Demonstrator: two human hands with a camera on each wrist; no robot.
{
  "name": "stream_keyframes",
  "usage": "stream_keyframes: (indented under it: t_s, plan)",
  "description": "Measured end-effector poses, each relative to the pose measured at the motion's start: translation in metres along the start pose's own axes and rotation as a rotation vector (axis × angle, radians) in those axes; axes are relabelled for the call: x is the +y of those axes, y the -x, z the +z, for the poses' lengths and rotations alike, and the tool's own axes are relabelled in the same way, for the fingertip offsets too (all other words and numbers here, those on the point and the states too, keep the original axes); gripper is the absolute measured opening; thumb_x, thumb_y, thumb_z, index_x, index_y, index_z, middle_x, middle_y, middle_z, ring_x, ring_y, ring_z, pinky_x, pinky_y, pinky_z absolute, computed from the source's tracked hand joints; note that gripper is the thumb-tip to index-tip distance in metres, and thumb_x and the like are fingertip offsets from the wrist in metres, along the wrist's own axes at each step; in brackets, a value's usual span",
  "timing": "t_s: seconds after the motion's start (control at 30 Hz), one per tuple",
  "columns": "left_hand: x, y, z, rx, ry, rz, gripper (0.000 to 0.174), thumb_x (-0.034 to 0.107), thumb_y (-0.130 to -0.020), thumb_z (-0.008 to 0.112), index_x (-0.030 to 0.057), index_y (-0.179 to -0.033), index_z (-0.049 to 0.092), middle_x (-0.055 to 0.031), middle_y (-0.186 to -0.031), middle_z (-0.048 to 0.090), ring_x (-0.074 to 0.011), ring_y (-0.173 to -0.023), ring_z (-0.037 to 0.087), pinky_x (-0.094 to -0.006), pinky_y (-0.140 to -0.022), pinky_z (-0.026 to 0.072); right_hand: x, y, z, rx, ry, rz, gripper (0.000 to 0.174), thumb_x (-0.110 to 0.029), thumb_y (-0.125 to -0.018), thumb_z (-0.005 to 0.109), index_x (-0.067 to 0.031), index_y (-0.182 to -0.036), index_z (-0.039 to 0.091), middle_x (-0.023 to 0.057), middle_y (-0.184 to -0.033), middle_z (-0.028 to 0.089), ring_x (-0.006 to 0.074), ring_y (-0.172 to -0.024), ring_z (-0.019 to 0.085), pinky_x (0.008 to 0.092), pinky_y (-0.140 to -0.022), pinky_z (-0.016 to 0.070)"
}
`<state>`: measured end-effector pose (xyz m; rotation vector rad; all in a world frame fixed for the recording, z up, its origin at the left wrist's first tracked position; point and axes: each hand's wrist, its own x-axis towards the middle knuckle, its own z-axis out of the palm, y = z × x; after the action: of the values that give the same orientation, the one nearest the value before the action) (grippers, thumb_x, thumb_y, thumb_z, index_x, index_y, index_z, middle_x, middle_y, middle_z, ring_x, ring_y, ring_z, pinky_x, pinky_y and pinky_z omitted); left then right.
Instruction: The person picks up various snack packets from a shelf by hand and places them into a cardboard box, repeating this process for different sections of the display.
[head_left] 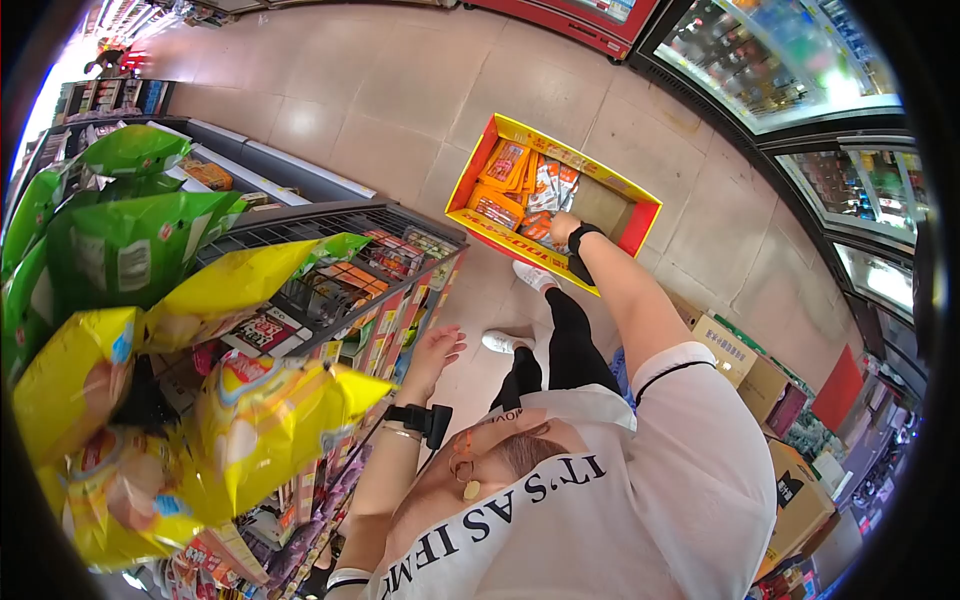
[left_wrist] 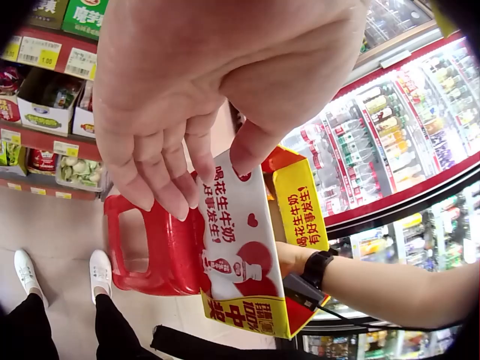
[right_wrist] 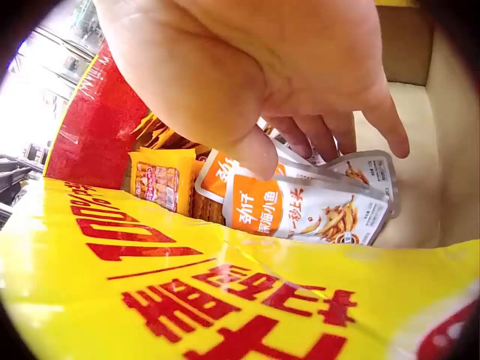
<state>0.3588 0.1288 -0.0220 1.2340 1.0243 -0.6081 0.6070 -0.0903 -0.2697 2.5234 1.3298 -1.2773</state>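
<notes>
A yellow and red cardboard box (head_left: 648,228) with several snack packets inside stands ahead in the head view. My right hand (head_left: 564,228) reaches into it over the near wall. In the right wrist view, its straight fingers hang over white and orange fish snack pouches (right_wrist: 304,210), the thumb right at their upper edge. Orange packets (right_wrist: 159,182) lie to the left of these pouches. My left hand (head_left: 437,355) hangs beside the shelf, palm showing, fingers relaxed and holding nothing. In the left wrist view it overlaps the box and a red plastic piece (left_wrist: 154,251) with a handle opening.
Green snack bags (head_left: 130,250) and yellow snack bags (head_left: 270,420) crowd the left, by a stocked shelf (head_left: 400,290). Glass-door drink coolers (head_left: 780,70) line the upper right. Cardboard boxes (head_left: 795,490) are stacked at the right. Tiled floor (head_left: 400,90) runs around the box.
</notes>
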Motion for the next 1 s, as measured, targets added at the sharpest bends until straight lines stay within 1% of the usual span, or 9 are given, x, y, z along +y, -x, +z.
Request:
stream_keyframes:
  t_s: [0.1,0.2,0.23,0.3,0.43,0.5,0.7,0.83,1.0]
  plan:
    - [0.006,0.005,-0.002,-0.027,0.011,0.063,0.029,0.023,-0.089,0.054,0.0061,-0.113,0.054,-0.0052,-0.105,0.061,-0.0142,-0.093,0.059,-0.0265,-0.080,0.0441,-0.008,0.034,-0.024,0.003,-0.051,0.076,0.021,-0.018,-0.070,0.058,-0.0018,-0.078,0.069,0.0215,-0.092,0.064,0.0342,-0.079,0.063,0.0399,-0.069,0.0513]
    - [0.024,0.021,-0.001,-0.042,-0.015,0.143,0.029,0.023,-0.090,0.054,0.0063,-0.114,0.054,-0.0044,-0.104,0.061,-0.0138,-0.092,0.058,-0.0263,-0.080,0.0442,-0.012,0.060,-0.037,0.141,-0.195,0.087,0.023,-0.017,-0.072,0.053,0.0000,-0.079,0.066,0.0231,-0.081,0.063,0.0367,-0.079,0.062,0.0429,-0.069,0.0502]
    - [0.032,0.029,-0.003,-0.035,-0.041,0.177,0.029,0.023,-0.090,0.054,0.0063,-0.114,0.054,-0.0043,-0.104,0.061,-0.0138,-0.092,0.058,-0.0263,-0.080,0.0445,-0.017,0.068,-0.040,0.202,-0.403,0.250,0.022,-0.017,-0.073,0.054,-0.0018,-0.084,0.065,0.0210,-0.084,0.064,0.0365,-0.080,0.062,0.0433,-0.069,0.0496]
    - [0.043,0.042,-0.008,-0.031,-0.020,0.264,0.030,0.023,-0.090,0.054,0.0053,-0.114,0.054,-0.0046,-0.104,0.060,-0.0138,-0.091,0.058,-0.0269,-0.081,0.0449,-0.038,0.103,-0.072,0.265,-0.397,0.259,0.026,-0.026,-0.073,0.065,-0.0049,-0.089,0.069,0.0176,-0.087,0.065,0.0328,-0.083,0.063,0.0384,-0.073,0.0504]
    - [0.062,0.089,-0.016,-0.009,-0.003,0.483,0.033,0.023,-0.089,0.056,0.0031,-0.115,0.052,-0.0038,-0.103,0.060,-0.0112,-0.092,0.056,-0.0269,-0.083,0.0448,-0.099,0.171,-0.132,0.418,-0.531,-0.019,0.023,-0.023,-0.075,0.065,-0.0070,-0.091,0.066,0.0164,-0.084,0.066,0.0315,-0.078,0.063,0.0395,-0.070,0.0497]
    - [0.071,0.116,-0.021,-0.003,-0.304,0.746,0.035,0.024,-0.089,0.057,0.0035,-0.117,0.051,-0.0029,-0.104,0.059,-0.0094,-0.091,0.054,-0.0249,-0.080,0.0447,-0.139,0.207,-0.166,0.400,-0.446,-0.184,0.020,-0.024,-0.076,0.064,-0.0075,-0.087,0.065,0.0153,-0.080,0.065,0.0311,-0.076,0.063,0.0396,-0.069,0.0493]
    - [0.081,0.231,-0.032,-0.145,-0.187,0.924,0.034,0.021,-0.090,0.056,0.0048,-0.120,0.050,-0.0028,-0.107,0.057,-0.0095,-0.093,0.053,-0.0250,-0.078,0.0452,-0.282,0.301,-0.254,0.192,-0.180,-0.713,0.024,-0.023,-0.078,0.063,-0.0064,-0.094,0.062,0.0151,-0.085,0.063,0.0320,-0.080,0.061,0.0396,-0.069,0.0481]
    - [0.069,0.304,-0.050,0.036,-0.281,1.065,0.031,0.017,-0.090,0.056,0.0040,-0.118,0.052,-0.0039,-0.110,0.057,-0.0104,-0.097,0.053,-0.0260,-0.082,0.0462,-0.355,0.354,-0.306,0.187,0.014,-0.959,0.019,-0.016,-0.079,0.060,-0.0054,-0.095,0.061,0.0151,-0.086,0.063,0.0331,-0.080,0.060,0.0404,-0.069,0.0474]
    - [0.051,0.353,-0.071,0.116,-0.043,1.191,0.028,0.014,-0.090,0.056,0.0011,-0.115,0.052,-0.0053,-0.106,0.058,-0.0108,-0.100,0.054,-0.0273,-0.086,0.0456,-0.430,0.380,-0.352,0.693,-0.048,-1.210,0.014,-0.005,-0.077,0.060,-0.0030,-0.091,0.060,0.0145,-0.080,0.061,0.0327,-0.076,0.060,0.0389,-0.065,0.0474]
